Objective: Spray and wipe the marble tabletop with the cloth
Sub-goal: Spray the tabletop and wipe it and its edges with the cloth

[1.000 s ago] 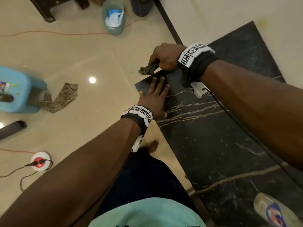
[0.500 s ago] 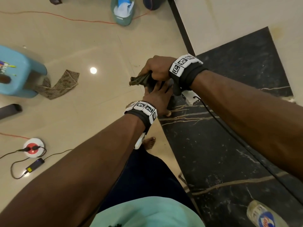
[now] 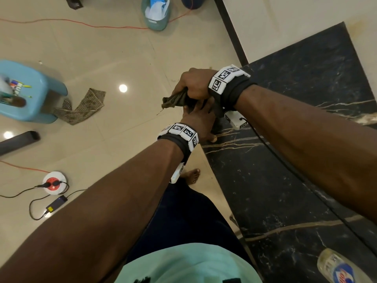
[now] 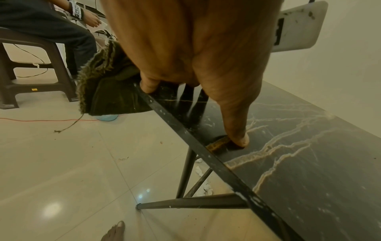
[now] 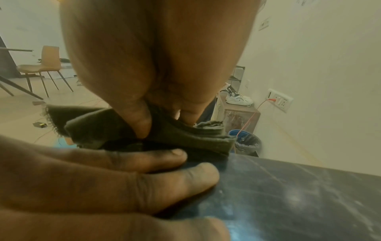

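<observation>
Gripping one dark olive cloth point(image 3: 175, 100) at the far left corner of the black marble tabletop point(image 3: 285, 180), the right hand point(image 3: 193, 84) is closing thumb and curled fingers around the bunched fabric. Two hands are working here: the left hand point(image 3: 201, 119) is lying flat on the stone just below the right, fingers straight and holding nothing, its fingertips point(image 5: 204, 176) reaching under the cloth's edge. The cloth is hanging partly past the table's rim, one frayed, fuzzy end and a loose thread trailing over the floor point(image 4: 86, 91), the rest bunched between the right palm and the stone. The slab is glossy, veined in pale gold and white, with a thin edge point(image 4: 185, 130) resting on slanted dark metal legs point(image 4: 185, 172). One clear plastic bottle point(image 3: 338, 268) with a blue label is lying on the near end of the tabletop, well apart from both hands. On the cream tiled floor, one checked rag point(image 3: 81, 108) is lying beside one blue plastic stool point(image 3: 30, 92).
</observation>
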A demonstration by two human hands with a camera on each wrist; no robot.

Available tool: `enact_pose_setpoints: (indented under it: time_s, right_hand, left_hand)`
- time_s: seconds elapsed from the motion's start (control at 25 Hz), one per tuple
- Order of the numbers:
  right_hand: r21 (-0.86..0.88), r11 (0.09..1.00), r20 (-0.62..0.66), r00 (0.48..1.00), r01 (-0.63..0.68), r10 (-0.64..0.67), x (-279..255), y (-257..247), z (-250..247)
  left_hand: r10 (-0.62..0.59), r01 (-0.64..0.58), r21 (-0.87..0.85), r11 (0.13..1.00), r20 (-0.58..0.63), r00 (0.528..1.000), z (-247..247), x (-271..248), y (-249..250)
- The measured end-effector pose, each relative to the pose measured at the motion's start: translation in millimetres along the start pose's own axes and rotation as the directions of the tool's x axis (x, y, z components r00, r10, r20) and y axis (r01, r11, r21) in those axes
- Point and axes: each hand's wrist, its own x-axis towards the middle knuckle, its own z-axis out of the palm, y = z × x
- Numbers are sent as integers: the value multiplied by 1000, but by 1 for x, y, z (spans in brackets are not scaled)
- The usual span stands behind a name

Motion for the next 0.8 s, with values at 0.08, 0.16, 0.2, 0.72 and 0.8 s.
enact_pose_setpoints:
  time_s: [0.08, 0.16, 0.2, 0.72, 0.8]
  right_hand:
    - [10, 999, 12, 999, -32, 32, -5, 13, -2]
    - [18, 997, 20, 997, -76, 76, -10, 29, -4]
    - [20, 995, 18, 995, -98, 98, -13, 37, -5]
    - [-4, 970, -38, 969, -244, 244, -45, 90, -16]
    - [-2, 967, -39, 967, -253, 253, -48, 95, -17]
  left_hand:
    - [8, -8, -3, 1000, 4, 1000, 1, 1, -1]
    - [1, 0, -24, 1000, 15, 1000, 1, 1, -1]
    - [-6, 6, -29, 1000, 21, 1000, 0, 1, 0]
    - [3, -2, -39, 999, 26, 1000, 5, 5, -1]
    - [3, -1, -49, 999, 35, 999, 5, 5, -1]
